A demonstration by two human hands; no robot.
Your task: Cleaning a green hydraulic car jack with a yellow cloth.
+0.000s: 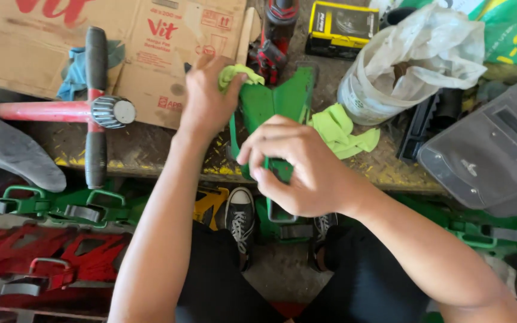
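Observation:
A green metal bracket-like part (279, 98) stands on the worn bench top in front of me. My left hand (207, 98) is on its upper left edge, pressing a small lime-green cloth (239, 73) against it. My right hand (297, 170) grips the lower end of the green part, fingers curled around it. A second lime-green cloth (341, 130) lies on the bench just right of the part. My knees and black sneakers (240, 215) show below the bench edge.
A red scooter handlebar with black grips (94, 110) lies at left on flattened cardboard (151, 54). A white plastic bag (414, 60), a yellow-black box (341, 24), a red-black power tool (276, 36) and a grey cover (492, 155) are at the back and right. Green and red frames (61, 239) lie on the floor.

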